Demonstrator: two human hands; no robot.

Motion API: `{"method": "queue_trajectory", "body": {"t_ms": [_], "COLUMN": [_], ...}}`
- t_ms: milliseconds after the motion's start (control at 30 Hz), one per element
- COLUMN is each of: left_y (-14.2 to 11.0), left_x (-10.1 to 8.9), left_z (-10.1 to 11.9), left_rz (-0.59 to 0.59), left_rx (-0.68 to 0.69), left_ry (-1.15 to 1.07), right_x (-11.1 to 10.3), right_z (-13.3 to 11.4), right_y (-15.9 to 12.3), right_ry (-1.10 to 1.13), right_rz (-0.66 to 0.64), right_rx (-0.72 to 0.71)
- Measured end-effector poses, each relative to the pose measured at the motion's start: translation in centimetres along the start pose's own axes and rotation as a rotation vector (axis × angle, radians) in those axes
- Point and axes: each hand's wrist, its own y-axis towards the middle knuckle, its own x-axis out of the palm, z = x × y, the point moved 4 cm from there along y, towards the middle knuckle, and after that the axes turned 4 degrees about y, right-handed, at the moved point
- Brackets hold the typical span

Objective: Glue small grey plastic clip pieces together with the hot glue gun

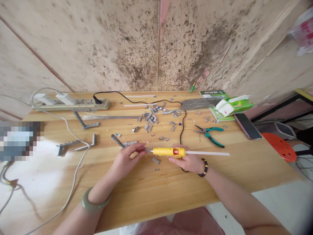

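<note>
My right hand [188, 160] is closed around a yellow hot glue gun [166, 152], a white glue stick [207, 153] jutting from its back end. The gun's metal nozzle points left, right at the fingertips of my left hand [128, 160]. Those fingers are pinched on a small grey piece, partly hidden, and the nozzle tip meets or nearly meets it. Just beyond my left hand lies an L-shaped row of grey pieces [122, 142]. A loose grey piece [156, 160] rests on the wood under the gun.
Grey pieces [150, 117] are heaped mid-table. Teal-handled pliers [210, 134], a phone [247, 126], a tissue pack [238, 105] and a wire bundle [202, 102] lie at right. A power strip [83, 104] stands back left; a white cable [75, 169] crosses the left side.
</note>
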Motion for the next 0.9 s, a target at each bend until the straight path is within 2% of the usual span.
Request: {"method": "queue_trajectory", "body": {"t_ms": [900], "left_y": [0.02], "left_x": [-0.05], "left_z": [0.6], "left_rz": [0.017], "left_rx": [0.035], "left_ry": [0.034], "right_x": [0.04], "right_z": [0.05], "right_y": [-0.07], "right_ry": [0.013], "right_rz": [-0.002], "right_rx": [0.033]}}
